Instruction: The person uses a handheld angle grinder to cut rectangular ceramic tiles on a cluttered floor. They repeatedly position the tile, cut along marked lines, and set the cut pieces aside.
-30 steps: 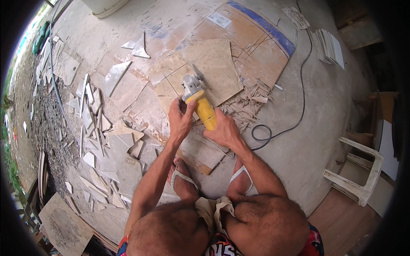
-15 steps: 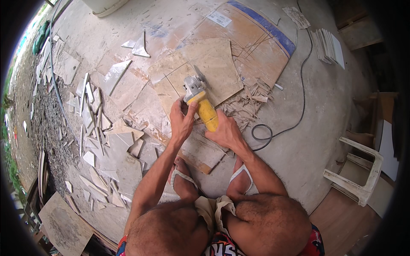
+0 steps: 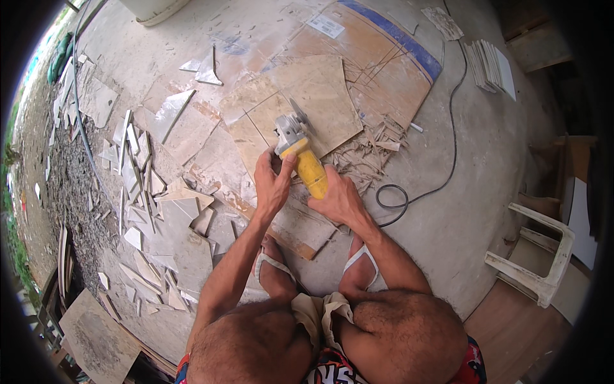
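Broken tile shards [image 3: 137, 173] litter the left; here's the left hand [image 3: 272, 185], half curled at the neck of the angle grinder [image 3: 311, 171], probably steadying it over the tile slab [image 3: 329, 99]. Blade contact? Can't tell. The right hand [image 3: 338, 194] closes round the rear, likely for control, fingertips hidden; the cord [image 3: 453, 109] disappears behind that wrist.

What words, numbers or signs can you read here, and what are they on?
White label on the brown cardboard: too small to read.
Patterned clothing at the bottom edge: big white letters, cut off, so no whole word shows.
Yellow grinder: no lettering I can make out.
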A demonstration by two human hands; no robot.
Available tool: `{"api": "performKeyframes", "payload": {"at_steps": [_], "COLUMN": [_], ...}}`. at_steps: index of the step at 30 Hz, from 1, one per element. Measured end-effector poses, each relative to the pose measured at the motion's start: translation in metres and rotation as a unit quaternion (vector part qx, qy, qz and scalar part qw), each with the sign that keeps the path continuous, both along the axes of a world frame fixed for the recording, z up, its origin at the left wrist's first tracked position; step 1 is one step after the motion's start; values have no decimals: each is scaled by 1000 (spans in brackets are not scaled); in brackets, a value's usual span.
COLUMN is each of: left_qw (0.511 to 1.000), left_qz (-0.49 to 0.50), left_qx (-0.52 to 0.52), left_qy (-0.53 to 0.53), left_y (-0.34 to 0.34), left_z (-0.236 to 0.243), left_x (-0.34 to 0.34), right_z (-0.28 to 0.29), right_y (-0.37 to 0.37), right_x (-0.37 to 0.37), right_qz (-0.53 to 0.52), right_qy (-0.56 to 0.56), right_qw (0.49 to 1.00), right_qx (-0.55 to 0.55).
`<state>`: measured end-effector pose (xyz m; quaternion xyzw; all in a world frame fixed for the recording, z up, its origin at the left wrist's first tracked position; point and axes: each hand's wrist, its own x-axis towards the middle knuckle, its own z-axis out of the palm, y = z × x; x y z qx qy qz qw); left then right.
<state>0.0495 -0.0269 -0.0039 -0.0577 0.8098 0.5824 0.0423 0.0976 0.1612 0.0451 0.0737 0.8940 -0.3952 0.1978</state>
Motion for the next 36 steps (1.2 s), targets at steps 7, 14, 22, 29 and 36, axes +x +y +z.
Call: {"api": "performKeyframes", "payload": {"at_steps": [7,14,22,29,36], "left_qw": [1000,1000,1000,999,1000], "left_qz": [-6,-5,-12,-23,-12], "left_qx": [10,14,19,-26,9], "left_qy": [-12,-9,-6,18,-15], "left_y": [2,4,7,5,9], "left_z": [-2,-2,1,-9,1], "left_x": [8,14,20,25,31], "right_z": [-7,-6,-4,0,-3], "right_y": [4,5,9,11,14], "right_x": [9,13,20,24,31], "right_qz": [2,7,0,-2,-1], "right_qy": [9,6,-9,-14,-4], "right_qw": [1000,1000,1000,1000,1000], "right_qx": [2,2,0,-7,6]}}
